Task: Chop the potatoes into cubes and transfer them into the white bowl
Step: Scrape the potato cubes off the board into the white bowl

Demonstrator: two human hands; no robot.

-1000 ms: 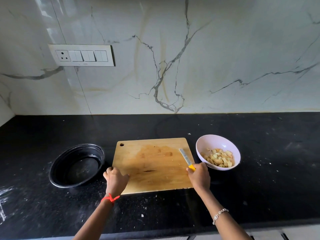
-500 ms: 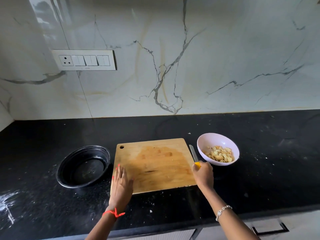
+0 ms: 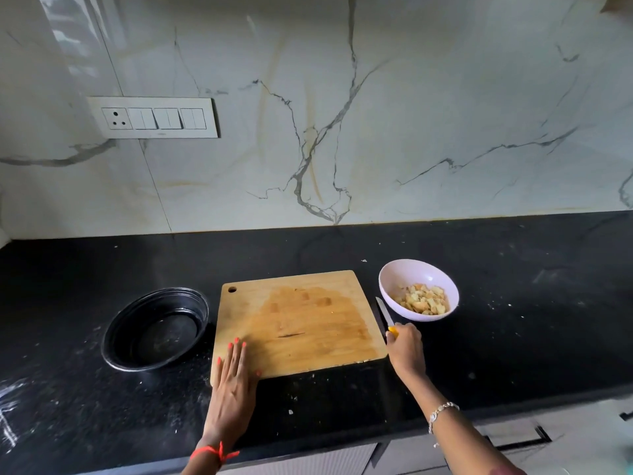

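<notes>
The wooden cutting board [image 3: 301, 320] lies on the black counter with only a wet stain on it. To its right stands the white bowl [image 3: 400, 275] holding several potato cubes [image 3: 422, 299]. My left hand [image 3: 233, 382] lies flat with straight fingers on the board's front left corner. Just off the board's right edge, my right hand [image 3: 404, 347] grips the yellow handle of a small knife [image 3: 384, 311]. The blade points away from me, low over the counter between board and bowl.
A black round bowl [image 3: 156, 329] sits left of the board, with nothing visible inside. White specks and smears dot the black counter [image 3: 513, 337]. A marble wall with a switch panel [image 3: 152, 117] rises behind. The counter's front edge runs just under my wrists.
My left hand went from gripping the board's front left corner to lying flat on it. My right hand carried the knife off the board to the counter beside the bowl.
</notes>
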